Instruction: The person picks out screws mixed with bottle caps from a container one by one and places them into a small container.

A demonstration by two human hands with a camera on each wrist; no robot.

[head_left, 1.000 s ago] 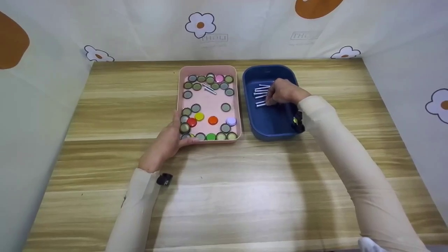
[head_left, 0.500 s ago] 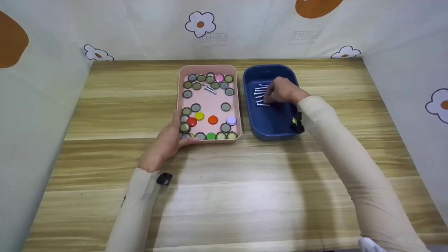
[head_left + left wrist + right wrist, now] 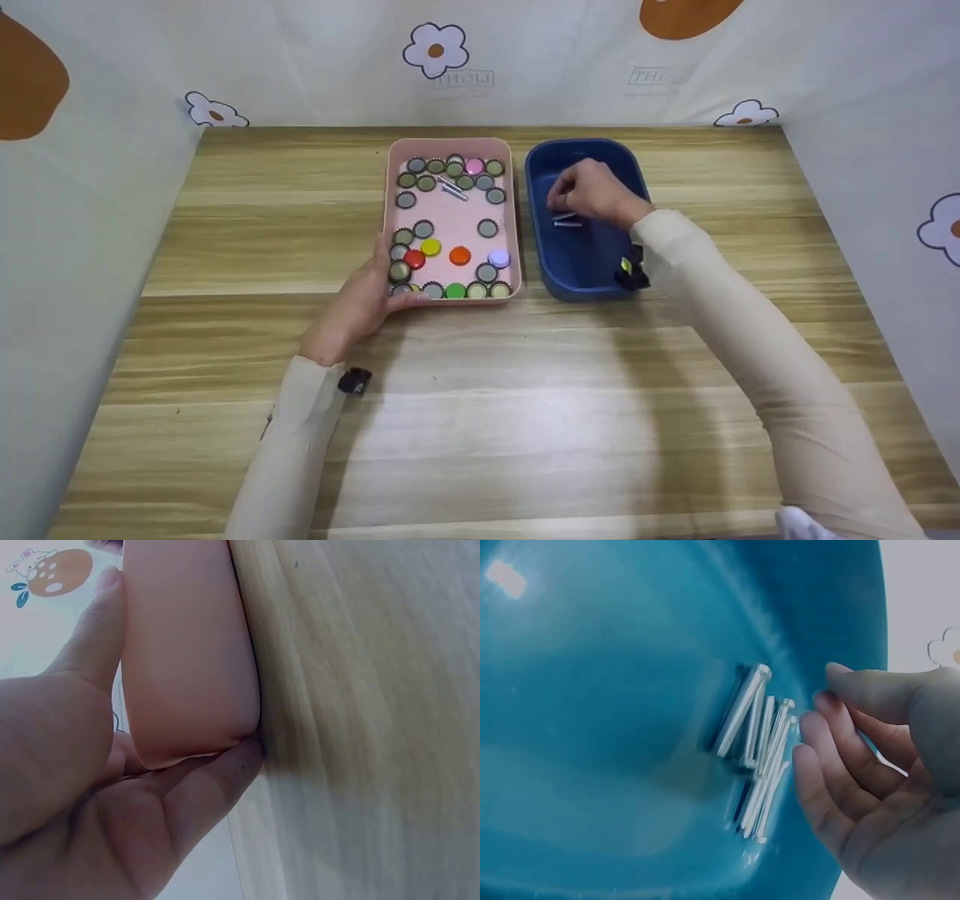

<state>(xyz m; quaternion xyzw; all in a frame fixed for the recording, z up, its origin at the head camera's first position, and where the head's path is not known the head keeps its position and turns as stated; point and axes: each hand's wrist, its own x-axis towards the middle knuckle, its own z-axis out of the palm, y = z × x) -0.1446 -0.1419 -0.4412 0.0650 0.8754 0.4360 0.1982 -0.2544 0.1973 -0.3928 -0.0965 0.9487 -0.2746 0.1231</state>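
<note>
My left hand holds the near left corner of a shallow pink tray, thumb along the front wall and fingers along the left side. The left wrist view shows the fingertips low on the tray wall. Over the dark blue box, my right hand reaches in from the right and hides part of a row of silver screws. In the right wrist view these screws lie on the box floor beside the fingertips. Nothing shows between that thumb and the fingers.
Metal bottle caps lie scattered in the pink tray, several coloured, among them an orange one. A few screws lie near its far end. Both containers stand side by side on a wooden table, before a patterned curtain.
My right hand has shifted left across the screws, covering the far ones and leaving the nearest in sight. The left hand has stayed at the tray corner.
</note>
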